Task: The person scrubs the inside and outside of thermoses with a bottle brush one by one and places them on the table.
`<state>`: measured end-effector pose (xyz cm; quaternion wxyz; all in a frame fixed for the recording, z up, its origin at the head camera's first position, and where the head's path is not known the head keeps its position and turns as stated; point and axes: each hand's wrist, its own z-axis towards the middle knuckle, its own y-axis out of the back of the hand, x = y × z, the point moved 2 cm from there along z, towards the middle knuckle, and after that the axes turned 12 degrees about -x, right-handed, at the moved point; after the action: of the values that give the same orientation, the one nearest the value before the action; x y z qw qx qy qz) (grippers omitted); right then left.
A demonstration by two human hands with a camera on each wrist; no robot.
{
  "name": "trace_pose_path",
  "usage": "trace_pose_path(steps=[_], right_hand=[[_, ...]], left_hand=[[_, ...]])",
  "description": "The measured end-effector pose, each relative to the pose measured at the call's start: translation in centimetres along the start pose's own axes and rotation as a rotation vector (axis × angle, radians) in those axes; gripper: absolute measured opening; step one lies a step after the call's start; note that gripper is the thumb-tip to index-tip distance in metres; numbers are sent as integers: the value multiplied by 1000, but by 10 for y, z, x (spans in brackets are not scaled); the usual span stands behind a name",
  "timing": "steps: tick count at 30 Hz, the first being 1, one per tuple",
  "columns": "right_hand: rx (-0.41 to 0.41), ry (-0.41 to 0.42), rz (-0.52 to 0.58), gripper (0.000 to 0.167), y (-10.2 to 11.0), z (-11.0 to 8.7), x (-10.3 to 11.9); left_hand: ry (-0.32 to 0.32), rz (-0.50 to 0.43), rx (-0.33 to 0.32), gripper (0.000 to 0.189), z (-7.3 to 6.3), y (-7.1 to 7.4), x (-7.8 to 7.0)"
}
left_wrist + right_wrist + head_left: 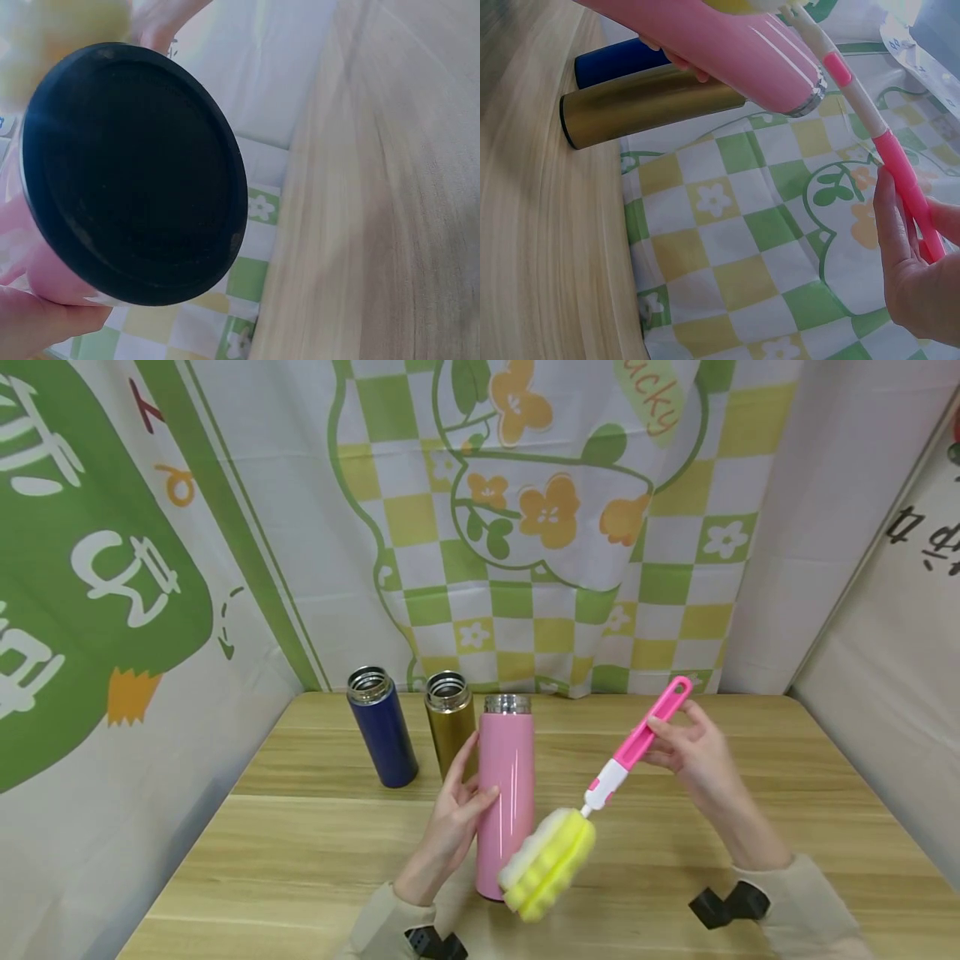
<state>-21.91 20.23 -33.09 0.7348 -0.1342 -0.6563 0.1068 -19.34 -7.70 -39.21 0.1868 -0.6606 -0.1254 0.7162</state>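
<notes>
My left hand (452,827) grips a pink vacuum flask (506,785) by its side, thumb across the front. The flask has no lid and its metal neck points up; in the left wrist view its black base (139,176) shows, lifted off the table. My right hand (701,760) pinches the pink handle (637,739) of a bottle brush, which slants down to the left. The brush's yellow and white sponge head (551,864) overlaps the lower part of the flask in the head view. In the right wrist view, fingers and thumb hold the handle (907,184).
A blue flask (384,731) and a gold flask (450,718), both lidless, stand upright behind the left hand on the wooden table (300,860). A printed cloth (555,610) hangs along the table's back edge, with more cloth at both sides.
</notes>
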Motion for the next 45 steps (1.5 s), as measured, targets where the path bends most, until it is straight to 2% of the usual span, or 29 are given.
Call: trace_pose_path(steps=[5, 10, 13, 20, 29, 35, 40, 45], right_hand=[[13, 0, -61, 27, -2, 0, -4], [16, -1, -62, 26, -3, 0, -5], [9, -3, -9, 27, -3, 1, -4], [-9, 31, 200, 28, 3, 5, 4], [-104, 46, 326, 30, 10, 11, 16], [-169, 70, 415, 24, 15, 13, 24], [-208, 63, 445, 27, 18, 13, 28], [-227, 91, 471, 29, 18, 13, 30]], left_hand=[[-19, 1, 6, 74, 0, -1, 0], [-23, 2, 14, 74, 0, -1, 0], [-14, 1, 24, 74, 0, 0, 1], [15, 23, 56, 73, -3, 3, 3], [32, 52, 123, 75, -7, 7, 4], [32, 27, 165, 72, -9, 9, 6], [44, 16, 169, 71, -10, 10, 8], [87, 8, 162, 70, -11, 13, 10]])
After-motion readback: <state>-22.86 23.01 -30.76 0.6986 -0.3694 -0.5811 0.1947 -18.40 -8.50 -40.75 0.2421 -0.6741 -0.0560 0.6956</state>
